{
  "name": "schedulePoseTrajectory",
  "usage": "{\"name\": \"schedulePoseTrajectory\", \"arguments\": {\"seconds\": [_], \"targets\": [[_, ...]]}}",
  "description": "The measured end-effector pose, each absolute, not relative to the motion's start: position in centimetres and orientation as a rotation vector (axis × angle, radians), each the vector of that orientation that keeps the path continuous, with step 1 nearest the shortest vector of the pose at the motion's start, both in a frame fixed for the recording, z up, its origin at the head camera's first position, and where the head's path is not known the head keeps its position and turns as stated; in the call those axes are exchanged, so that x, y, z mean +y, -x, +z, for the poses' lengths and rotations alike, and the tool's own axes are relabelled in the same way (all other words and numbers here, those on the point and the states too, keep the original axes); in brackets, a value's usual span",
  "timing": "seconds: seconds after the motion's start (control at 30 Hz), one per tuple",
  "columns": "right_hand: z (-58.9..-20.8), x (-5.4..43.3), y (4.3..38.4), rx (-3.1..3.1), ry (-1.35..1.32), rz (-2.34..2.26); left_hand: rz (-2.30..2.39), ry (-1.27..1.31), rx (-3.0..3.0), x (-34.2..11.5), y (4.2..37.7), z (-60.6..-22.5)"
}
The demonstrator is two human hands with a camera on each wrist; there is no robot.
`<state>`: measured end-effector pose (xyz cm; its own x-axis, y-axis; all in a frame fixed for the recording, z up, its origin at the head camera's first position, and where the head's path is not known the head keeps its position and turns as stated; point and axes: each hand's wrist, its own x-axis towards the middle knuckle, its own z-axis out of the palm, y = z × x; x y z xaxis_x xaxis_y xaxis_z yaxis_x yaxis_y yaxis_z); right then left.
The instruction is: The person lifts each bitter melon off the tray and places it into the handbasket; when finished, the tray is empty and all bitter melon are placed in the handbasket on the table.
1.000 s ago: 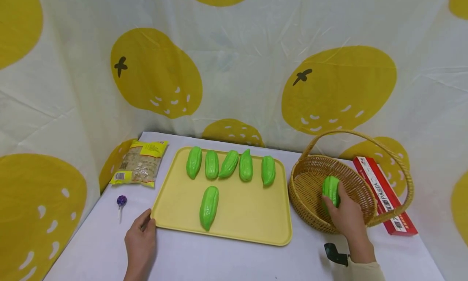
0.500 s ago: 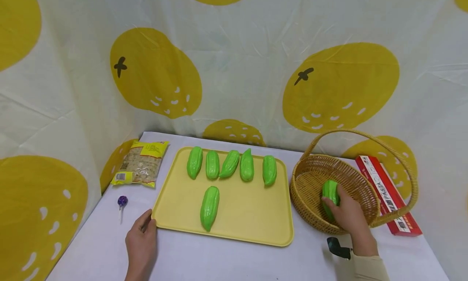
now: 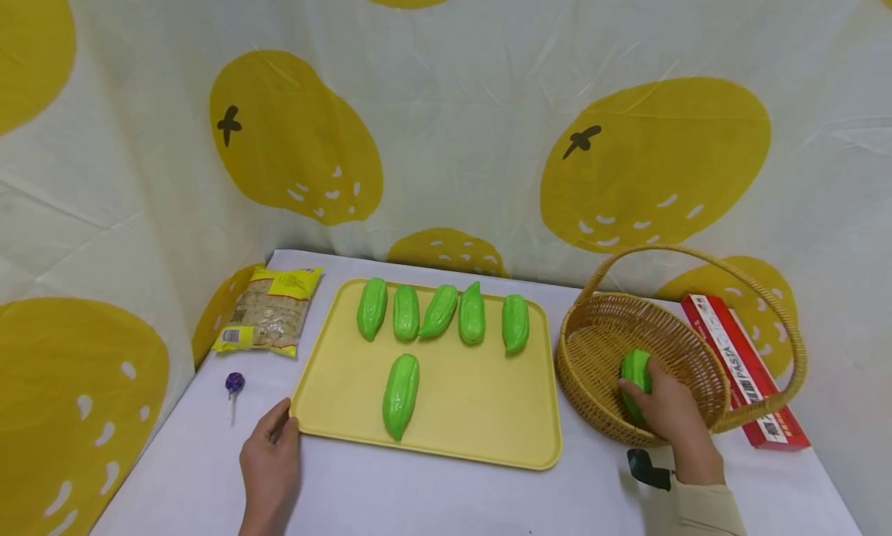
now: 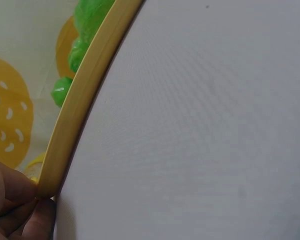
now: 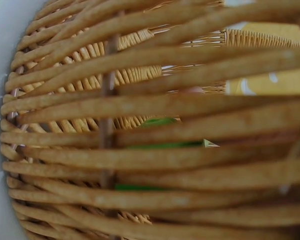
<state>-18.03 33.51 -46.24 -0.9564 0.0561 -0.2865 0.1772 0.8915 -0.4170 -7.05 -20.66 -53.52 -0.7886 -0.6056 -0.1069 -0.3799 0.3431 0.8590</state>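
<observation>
In the head view my right hand (image 3: 676,412) grips a green ridged gourd (image 3: 636,383) low inside a wicker basket (image 3: 581,396). Only green patches of that gourd (image 5: 160,121) show through the weave in the right wrist view, and the hand is mostly hidden there. My left hand (image 3: 270,458) pinches the near left corner of a yellow tray (image 3: 481,404) between thumb and fingers; the left wrist view shows this hold (image 4: 20,205) too. Several similar gourds line the tray's far side, among them one (image 3: 516,324) at the right. Another gourd (image 3: 400,396) lies alone nearer the front.
The basket's tall arched handle (image 3: 799,342) rises over its right side. Beyond it lies a red pasta box (image 3: 746,373). Left of the tray are a yellow-and-clear food bag (image 3: 270,311) and a purple lollipop (image 3: 235,383). A patterned curtain (image 3: 460,133) hangs behind the table.
My right hand has lowered the gourd a little deeper into the basket, still gripping it. The left hand stays at the tray corner. The head view has shifted slightly.
</observation>
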Motion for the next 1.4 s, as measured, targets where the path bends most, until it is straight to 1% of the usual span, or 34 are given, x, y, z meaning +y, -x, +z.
{"name": "schedulePoseTrajectory", "arguments": {"seconds": [0.5,0.8,1.2,1.4], "targets": [[-46.2,33.4,18.0,2.782,-0.232,-0.674,-1.448,-0.903,-2.364,-20.8,7.2,-53.5],[-44.6,32.6,17.3,2.849,-0.197,-0.621,-1.451,-0.920,-2.388,-20.9,7.4,-53.5],[-41.8,29.3,16.1,3.035,-0.161,-0.657,-1.459,-0.905,-2.378,-20.8,7.3,-53.5],[-41.6,26.9,16.0,3.059,-0.051,-0.704,-1.443,-0.888,-2.368,-20.7,7.1,-53.5]]}}
